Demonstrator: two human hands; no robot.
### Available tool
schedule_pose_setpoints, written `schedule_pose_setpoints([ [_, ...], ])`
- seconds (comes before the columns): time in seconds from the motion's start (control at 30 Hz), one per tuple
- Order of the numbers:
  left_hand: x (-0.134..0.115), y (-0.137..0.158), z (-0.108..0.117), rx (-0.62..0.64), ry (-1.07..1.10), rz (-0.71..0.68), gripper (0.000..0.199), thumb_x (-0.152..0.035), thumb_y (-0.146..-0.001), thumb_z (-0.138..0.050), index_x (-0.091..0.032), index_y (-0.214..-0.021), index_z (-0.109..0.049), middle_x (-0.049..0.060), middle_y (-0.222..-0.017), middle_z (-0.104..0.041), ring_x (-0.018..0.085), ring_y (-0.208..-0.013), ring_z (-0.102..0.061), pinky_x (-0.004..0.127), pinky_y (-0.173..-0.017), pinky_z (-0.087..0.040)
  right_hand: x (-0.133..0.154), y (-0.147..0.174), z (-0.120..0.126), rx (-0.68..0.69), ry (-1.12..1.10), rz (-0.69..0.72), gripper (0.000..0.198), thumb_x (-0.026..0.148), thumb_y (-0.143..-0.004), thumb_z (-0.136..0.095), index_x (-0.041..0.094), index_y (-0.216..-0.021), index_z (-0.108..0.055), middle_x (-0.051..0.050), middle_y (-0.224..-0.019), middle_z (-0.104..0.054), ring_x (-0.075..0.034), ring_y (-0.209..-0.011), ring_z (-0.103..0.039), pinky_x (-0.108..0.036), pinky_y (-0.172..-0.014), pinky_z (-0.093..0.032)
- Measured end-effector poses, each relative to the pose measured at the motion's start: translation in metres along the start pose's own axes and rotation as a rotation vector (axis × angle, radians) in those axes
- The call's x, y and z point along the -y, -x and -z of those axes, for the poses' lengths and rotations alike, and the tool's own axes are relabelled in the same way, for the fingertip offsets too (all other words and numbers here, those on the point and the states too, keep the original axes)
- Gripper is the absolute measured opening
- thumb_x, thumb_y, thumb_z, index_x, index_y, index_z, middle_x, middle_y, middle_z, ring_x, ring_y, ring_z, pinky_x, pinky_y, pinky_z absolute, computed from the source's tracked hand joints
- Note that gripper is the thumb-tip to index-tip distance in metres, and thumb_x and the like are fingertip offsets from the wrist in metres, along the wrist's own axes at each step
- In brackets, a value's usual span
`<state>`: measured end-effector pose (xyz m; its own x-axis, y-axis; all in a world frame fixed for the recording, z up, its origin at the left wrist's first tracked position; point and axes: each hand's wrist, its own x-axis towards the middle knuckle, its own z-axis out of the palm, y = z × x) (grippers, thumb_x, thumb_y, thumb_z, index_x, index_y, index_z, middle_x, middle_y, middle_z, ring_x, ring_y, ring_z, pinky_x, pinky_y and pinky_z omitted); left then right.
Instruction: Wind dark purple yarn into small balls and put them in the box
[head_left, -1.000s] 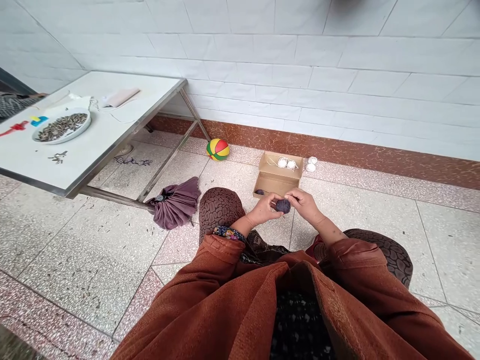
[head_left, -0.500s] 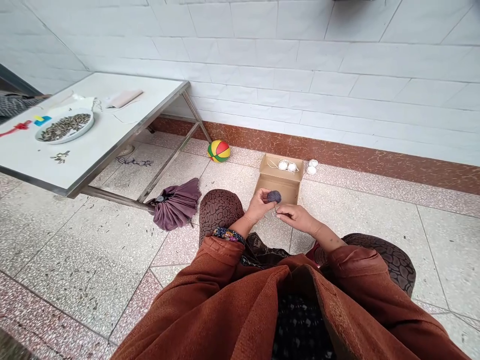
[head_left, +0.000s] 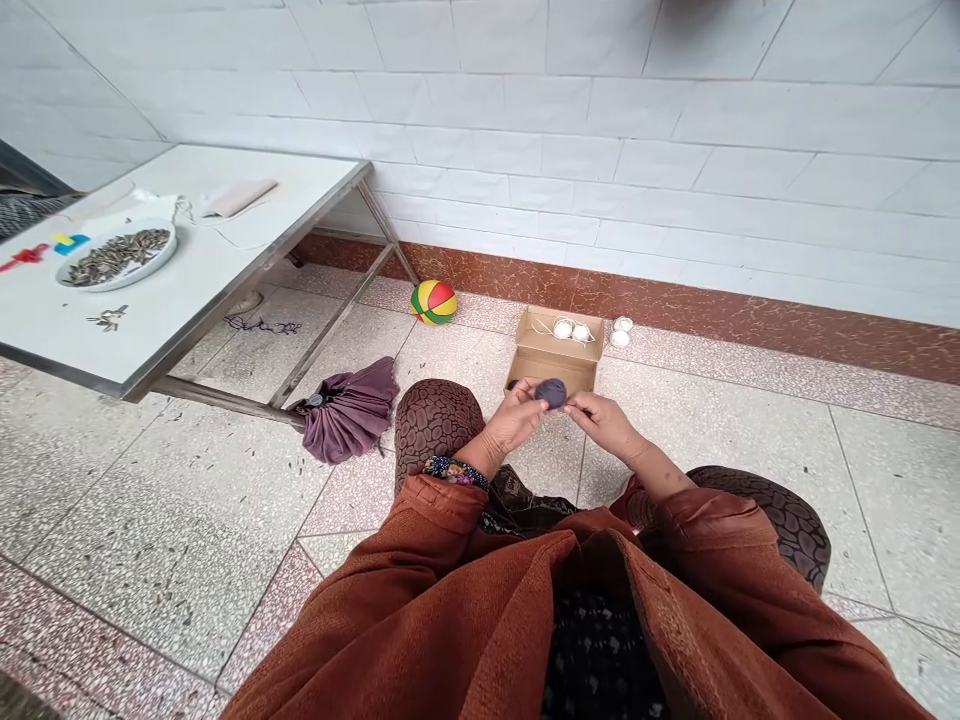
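Observation:
A small dark grey-purple ball of yarn (head_left: 551, 392) is held in the fingers of my left hand (head_left: 515, 418), over the front of an open cardboard box (head_left: 551, 372). Just right of the ball, my right hand (head_left: 604, 422) is pinched, with thumb and forefinger on what looks like the yarn's strand; the strand itself is barely visible. Two white balls of yarn (head_left: 571, 330) with loose ends lie in the box's lid. Another dark bit (head_left: 513, 384) shows at the box's left edge, partly hidden behind my left hand.
Two more white balls (head_left: 621, 332) sit on the floor right of the box. A striped toy ball (head_left: 433, 302) and a folded purple umbrella (head_left: 351, 412) lie to the left. A metal-edged table (head_left: 247, 235) bears a white plate (head_left: 169, 255) of seed-like pieces.
My right hand has moved slightly right, away from the ball. The yarn ball has turned in my left fingers and more of it shows. The view has shifted a little.

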<state>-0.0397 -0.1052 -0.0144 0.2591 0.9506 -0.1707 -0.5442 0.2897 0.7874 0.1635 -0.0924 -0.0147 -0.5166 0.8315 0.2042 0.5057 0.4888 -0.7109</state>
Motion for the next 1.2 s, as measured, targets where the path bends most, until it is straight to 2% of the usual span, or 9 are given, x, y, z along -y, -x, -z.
schedule_pose_setpoints([
  [0.23, -0.005, -0.019, 0.015, -0.334, -0.108, -0.187, 0.053, -0.031, -0.058, -0.087, -0.02, -0.097, -0.054, 0.0, -0.096, -0.065, 0.014, -0.089, -0.061, 0.033, -0.087, -0.048, 0.02, 0.003, -0.002, 0.167, 0.073, 0.192, 0.035, 0.044, -0.105, -0.043, 0.022, -0.095, -0.068, -0.005, -0.085, -0.071, -0.019, -0.077, -0.066, -0.029, -0.071, -0.049],
  [0.3, -0.007, -0.02, 0.014, -0.295, -0.28, -0.182, 0.052, -0.027, -0.057, -0.087, -0.018, -0.098, -0.055, 0.0, -0.093, -0.064, 0.013, -0.086, -0.059, 0.032, -0.087, -0.046, 0.022, -0.006, 0.007, 0.118, 0.047, 0.209, 0.034, 0.045, -0.105, -0.044, 0.023, -0.098, -0.07, -0.006, -0.087, -0.072, -0.019, -0.079, -0.068, -0.03, -0.073, -0.049],
  [0.4, -0.012, -0.018, 0.007, -0.025, -0.488, -0.084, 0.052, -0.022, -0.058, -0.087, -0.017, -0.098, -0.056, 0.0, -0.09, -0.064, 0.012, -0.081, -0.059, 0.03, -0.083, -0.044, 0.02, -0.026, 0.028, 0.004, 0.03, 0.185, 0.032, 0.045, -0.103, -0.049, 0.024, -0.097, -0.072, -0.005, -0.088, -0.073, -0.02, -0.08, -0.067, -0.031, -0.074, -0.049],
  [0.47, -0.018, -0.017, 0.001, 0.179, -0.514, -0.016, 0.05, -0.022, -0.059, -0.087, -0.017, -0.098, -0.056, -0.001, -0.088, -0.064, 0.013, -0.081, -0.059, 0.03, -0.081, -0.044, 0.016, -0.042, 0.041, -0.022, 0.041, 0.166, 0.029, 0.043, -0.101, -0.052, 0.024, -0.092, -0.072, -0.005, -0.086, -0.072, -0.02, -0.079, -0.066, -0.031, -0.073, -0.048],
  [0.53, -0.026, -0.019, -0.005, 0.27, -0.438, -0.005, 0.05, -0.023, -0.061, -0.088, -0.018, -0.1, -0.057, 0.001, -0.093, -0.065, 0.013, -0.085, -0.06, 0.03, -0.083, -0.044, 0.012, -0.056, 0.05, -0.022, 0.023, 0.144, 0.029, 0.042, -0.099, -0.053, 0.023, -0.086, -0.07, -0.004, -0.082, -0.071, -0.019, -0.077, -0.065, -0.031, -0.072, -0.047],
  [0.77, -0.059, -0.051, -0.015, 0.203, -0.136, -0.029, 0.047, -0.019, -0.062, -0.089, -0.018, -0.099, -0.06, 0.002, -0.096, -0.067, 0.012, -0.089, -0.063, 0.029, -0.087, -0.045, -0.001, -0.077, 0.037, -0.195, -0.134, -0.024, 0.028, 0.037, -0.1, -0.043, 0.022, -0.085, -0.061, 0.0, -0.071, -0.063, -0.017, -0.067, -0.059, -0.028, -0.066, -0.046],
  [0.9, -0.057, -0.07, -0.013, 0.095, -0.072, -0.085, 0.049, -0.023, -0.061, -0.087, -0.019, -0.099, -0.057, 0.002, -0.1, -0.067, 0.014, -0.091, -0.065, 0.032, -0.089, -0.048, -0.008, -0.073, 0.025, -0.117, -0.072, -0.048, 0.027, 0.037, -0.1, -0.043, 0.022, -0.085, -0.061, 0.0, -0.07, -0.063, -0.018, -0.066, -0.059, -0.028, -0.064, -0.046],
  [1.07, -0.05, -0.087, -0.009, -0.063, -0.506, -0.259, 0.053, -0.018, -0.063, -0.081, -0.019, -0.111, -0.058, 0.005, -0.108, -0.066, 0.017, -0.098, -0.063, 0.034, -0.092, -0.049, 0.005, -0.064, 0.032, 0.009, 0.027, 0.148, 0.026, 0.035, -0.103, -0.045, 0.022, -0.091, -0.065, -0.004, -0.084, -0.068, -0.019, -0.078, -0.063, -0.03, -0.073, -0.047],
  [1.2, -0.046, -0.087, -0.01, -0.016, -0.879, -0.374, 0.052, -0.019, -0.062, -0.08, -0.02, -0.111, -0.063, 0.007, -0.116, -0.061, 0.02, -0.101, -0.061, 0.036, -0.089, -0.051, 0.011, -0.067, 0.049, -0.074, 0.023, 0.194, 0.023, 0.033, -0.102, -0.049, 0.023, -0.096, -0.068, -0.005, -0.086, -0.067, -0.019, -0.08, -0.063, -0.03, -0.073, -0.048],
])
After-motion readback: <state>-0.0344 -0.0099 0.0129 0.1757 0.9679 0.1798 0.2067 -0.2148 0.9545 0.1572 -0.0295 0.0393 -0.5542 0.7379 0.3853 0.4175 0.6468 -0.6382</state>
